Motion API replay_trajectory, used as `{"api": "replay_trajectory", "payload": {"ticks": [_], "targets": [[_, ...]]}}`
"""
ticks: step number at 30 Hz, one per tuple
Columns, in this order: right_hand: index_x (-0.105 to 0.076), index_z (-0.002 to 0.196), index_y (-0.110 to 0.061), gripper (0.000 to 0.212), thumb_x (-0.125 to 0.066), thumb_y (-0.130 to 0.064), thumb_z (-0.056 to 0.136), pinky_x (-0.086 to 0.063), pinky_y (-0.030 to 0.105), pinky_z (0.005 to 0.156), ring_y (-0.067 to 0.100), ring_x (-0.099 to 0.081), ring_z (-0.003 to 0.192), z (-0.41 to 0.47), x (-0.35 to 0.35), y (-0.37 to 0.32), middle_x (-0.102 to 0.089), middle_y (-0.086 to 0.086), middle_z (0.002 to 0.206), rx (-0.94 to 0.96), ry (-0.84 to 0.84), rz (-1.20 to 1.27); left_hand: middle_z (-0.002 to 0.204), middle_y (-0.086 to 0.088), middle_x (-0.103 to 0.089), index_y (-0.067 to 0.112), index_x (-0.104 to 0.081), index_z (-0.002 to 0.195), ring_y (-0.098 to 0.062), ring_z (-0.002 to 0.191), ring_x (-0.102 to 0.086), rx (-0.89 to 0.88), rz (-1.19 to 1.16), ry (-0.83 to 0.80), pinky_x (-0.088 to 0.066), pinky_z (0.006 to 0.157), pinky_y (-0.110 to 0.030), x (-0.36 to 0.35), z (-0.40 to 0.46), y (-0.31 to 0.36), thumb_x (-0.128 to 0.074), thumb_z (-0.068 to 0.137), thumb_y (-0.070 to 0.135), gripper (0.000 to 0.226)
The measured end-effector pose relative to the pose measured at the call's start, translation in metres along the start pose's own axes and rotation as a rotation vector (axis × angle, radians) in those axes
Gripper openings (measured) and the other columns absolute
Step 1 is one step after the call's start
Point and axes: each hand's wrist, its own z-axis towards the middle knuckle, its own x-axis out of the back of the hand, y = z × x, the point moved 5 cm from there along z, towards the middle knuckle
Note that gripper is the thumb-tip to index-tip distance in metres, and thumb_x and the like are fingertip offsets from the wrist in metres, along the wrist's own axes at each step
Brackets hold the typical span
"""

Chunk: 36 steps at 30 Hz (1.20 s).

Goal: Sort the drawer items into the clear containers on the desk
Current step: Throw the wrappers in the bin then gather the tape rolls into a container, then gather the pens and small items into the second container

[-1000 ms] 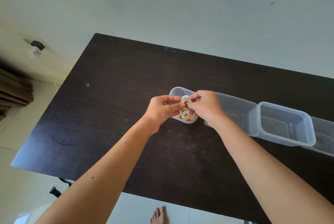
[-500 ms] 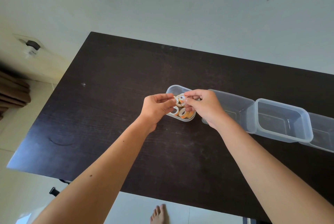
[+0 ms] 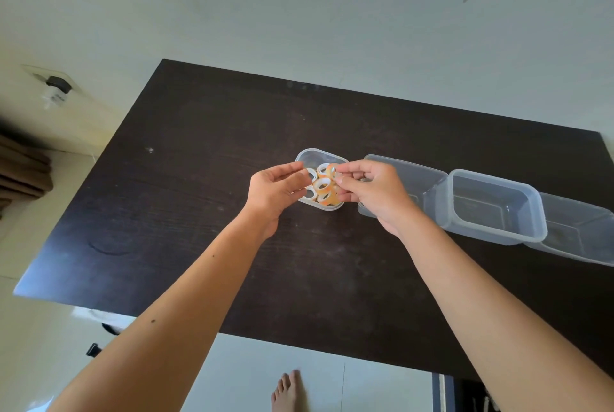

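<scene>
A small clear square container (image 3: 319, 155) stands mid-desk and holds several small orange-and-white tape rolls (image 3: 321, 186). My right hand (image 3: 373, 194) hovers at its right side, thumb and fingers pinched on the edge of one tape roll (image 3: 331, 170) just above the others. My left hand (image 3: 274, 190) is at the container's left side with its fingers spread and nothing in them. The near-right corner of the container is hidden behind my right fingers.
Three larger clear containers (image 3: 428, 179) (image 3: 495, 207) (image 3: 584, 235) sit in a row to the right on the dark wooden desk (image 3: 199, 212), touching one another. My bare foot (image 3: 287, 391) stands on the tiled floor below the desk's near edge.
Both hands held one tape roll together above the small container. My left hand has since let go and opened, while my right hand has brought the roll down to the pile.
</scene>
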Motion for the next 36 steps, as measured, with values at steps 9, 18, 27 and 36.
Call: {"api": "replay_trajectory", "payload": {"ticks": [9, 18, 27, 36], "targets": [[-0.079, 0.113, -0.015, 0.019, -0.077, -0.01, 0.095, -0.066, 0.035, 0.082, 0.02, -0.078, 0.085, -0.075, 0.062, 0.03, -0.075, 0.007, 0.098, 0.046, 0.015, 0.053, 0.119, -0.019, -0.074, 0.0, -0.066, 0.127, -0.029, 0.109, -0.075, -0.02, -0.074, -0.053, -0.061, 0.096, -0.04, -0.049, -0.071, -0.029, -0.075, 0.092, 0.008, 0.037], [-0.077, 0.118, -0.016, 0.024, -0.077, -0.011, 0.095, -0.065, 0.033, 0.083, 0.017, -0.077, 0.087, -0.199, 0.181, 0.13, -0.075, 0.004, 0.1, 0.01, -0.008, 0.082, 0.108, -0.011, -0.071, 0.007, -0.068, 0.12, -0.026, 0.097, -0.075, 0.028, -0.053, -0.126, -0.061, 0.093, -0.046, -0.155, -0.172, -0.131, -0.077, 0.092, 0.01, 0.03], [-0.076, 0.119, -0.019, 0.025, -0.076, -0.011, 0.095, -0.064, 0.033, 0.084, 0.019, -0.077, 0.092, -0.301, 0.276, 0.276, -0.077, 0.005, 0.103, -0.114, -0.014, 0.101, 0.112, -0.013, -0.072, 0.004, -0.065, 0.125, -0.031, 0.109, -0.072, 0.211, 0.034, -0.238, -0.059, 0.098, -0.046, -0.244, -0.268, -0.277, -0.069, 0.097, 0.009, 0.029], [-0.077, 0.119, -0.021, 0.027, -0.078, -0.013, 0.093, -0.064, 0.031, 0.084, 0.025, -0.078, 0.099, -0.325, 0.3, 0.382, -0.077, 0.002, 0.105, -0.221, 0.047, 0.103, 0.119, -0.016, -0.072, 0.007, -0.066, 0.123, -0.032, 0.111, -0.071, 0.349, 0.179, -0.205, -0.063, 0.083, -0.035, -0.257, -0.277, -0.364, -0.069, 0.097, 0.008, 0.026]]}}
